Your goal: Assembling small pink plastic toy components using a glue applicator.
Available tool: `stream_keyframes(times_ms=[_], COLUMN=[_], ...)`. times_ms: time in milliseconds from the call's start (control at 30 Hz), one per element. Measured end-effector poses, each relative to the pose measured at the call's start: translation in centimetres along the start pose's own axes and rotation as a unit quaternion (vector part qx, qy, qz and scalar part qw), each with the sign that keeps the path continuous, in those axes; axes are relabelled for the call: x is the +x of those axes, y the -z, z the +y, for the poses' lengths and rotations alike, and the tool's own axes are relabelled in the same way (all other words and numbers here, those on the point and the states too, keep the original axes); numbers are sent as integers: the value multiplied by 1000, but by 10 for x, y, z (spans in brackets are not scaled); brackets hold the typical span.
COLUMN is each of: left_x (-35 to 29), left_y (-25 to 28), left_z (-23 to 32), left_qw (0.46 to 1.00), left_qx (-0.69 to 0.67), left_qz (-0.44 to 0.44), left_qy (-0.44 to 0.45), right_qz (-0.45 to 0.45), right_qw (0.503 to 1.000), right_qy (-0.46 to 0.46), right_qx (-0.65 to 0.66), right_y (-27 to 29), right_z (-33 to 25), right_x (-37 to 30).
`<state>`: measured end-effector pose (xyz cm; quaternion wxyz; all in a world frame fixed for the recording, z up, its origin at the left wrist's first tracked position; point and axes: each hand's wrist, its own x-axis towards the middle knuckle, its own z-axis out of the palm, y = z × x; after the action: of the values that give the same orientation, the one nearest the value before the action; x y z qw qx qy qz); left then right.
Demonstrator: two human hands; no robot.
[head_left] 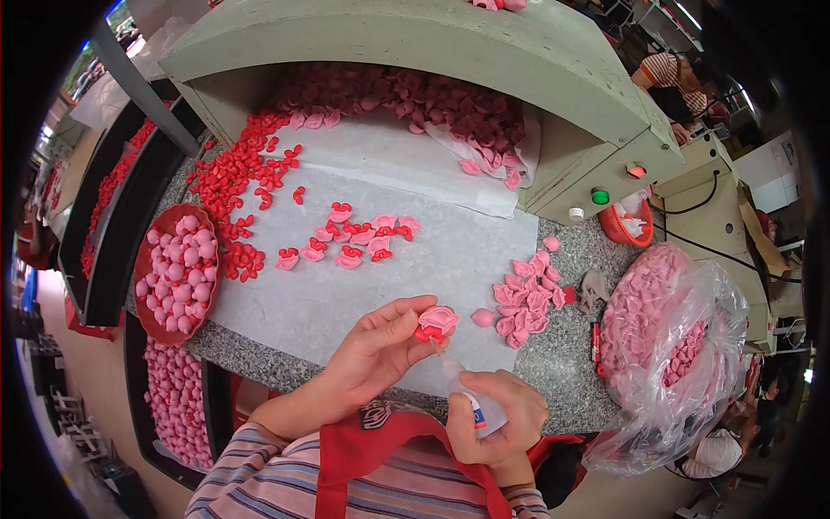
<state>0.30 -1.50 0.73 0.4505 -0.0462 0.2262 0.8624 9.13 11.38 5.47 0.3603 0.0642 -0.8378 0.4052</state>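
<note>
Between its thumb and fingers my left hand [373, 346] pinches a pink shell-shaped piece [440, 317] together with a small red bow-shaped piece [429, 334]. A white squeeze bottle of glue [488, 413] is gripped in my right hand [510, 410], its thin nozzle tilted up and meeting the red piece. Beyond my hands, a group of joined pink-and-red pieces [348, 258] lies on the white paper sheet [285, 303]. Loose pink shell pieces [524, 298] are heaped to the right of my hands. At the far left of the sheet spreads a pile of loose red pieces [233, 186].
A pale green metal box [415, 39] stands at the back, many pink pieces inside. Left are a red bowl of pink balls [207, 303] and black trays [138, 216]. A clear plastic bag of pink pieces [640, 320], a red basket [616, 227] and a red marker [596, 342] sit right. Other people work beyond.
</note>
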Motion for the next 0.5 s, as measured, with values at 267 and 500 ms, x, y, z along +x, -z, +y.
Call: stream_keyframes(times_ms=[267, 500], left_x=[0, 24], left_y=[-1, 25], left_z=[-1, -18], left_qw=[1000, 961], left_qx=[-7, 242], left_qz=[16, 104], left_qy=[4, -81], right_qz=[56, 253], right_qw=[996, 779], right_qy=[-69, -518], right_qx=[-26, 248], right_y=[7, 68], right_z=[-2, 73], right_x=[-9, -66])
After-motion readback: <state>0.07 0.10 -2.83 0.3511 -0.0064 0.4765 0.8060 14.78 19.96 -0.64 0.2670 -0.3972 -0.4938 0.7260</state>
